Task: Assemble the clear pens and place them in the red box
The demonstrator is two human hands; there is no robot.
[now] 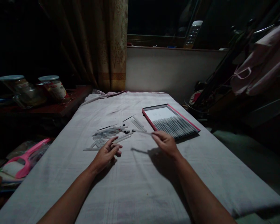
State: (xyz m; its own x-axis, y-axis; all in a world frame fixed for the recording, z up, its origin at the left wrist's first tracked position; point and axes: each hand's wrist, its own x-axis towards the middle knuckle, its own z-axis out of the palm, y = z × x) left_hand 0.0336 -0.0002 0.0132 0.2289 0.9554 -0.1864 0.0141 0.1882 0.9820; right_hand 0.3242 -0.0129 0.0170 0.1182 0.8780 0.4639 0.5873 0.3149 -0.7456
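Observation:
My right hand (165,142) pinches one end of a slim clear pen (143,132), held above the cloth with its black end pointing left. Below it, the pen's shadow falls on the cloth. My left hand (107,151) is beside the near edge of a loose pile of pen parts (106,133), its fingers apart and the index finger stretched out. Clear tubes, small black caps and thin dark refills make up this pile. Behind my right hand, a shallow box (160,112) with red sides holds a row of assembled-looking pens (175,126) lying side by side.
A pale checked cloth (130,193) covers the bed-like surface. On the left, jars (54,88) stand on a dark table, with a pink-handled item (25,158) lower down. A curtain (116,46), a bottle (193,34) on the sill and hanging pink cloth (261,62) are farther off.

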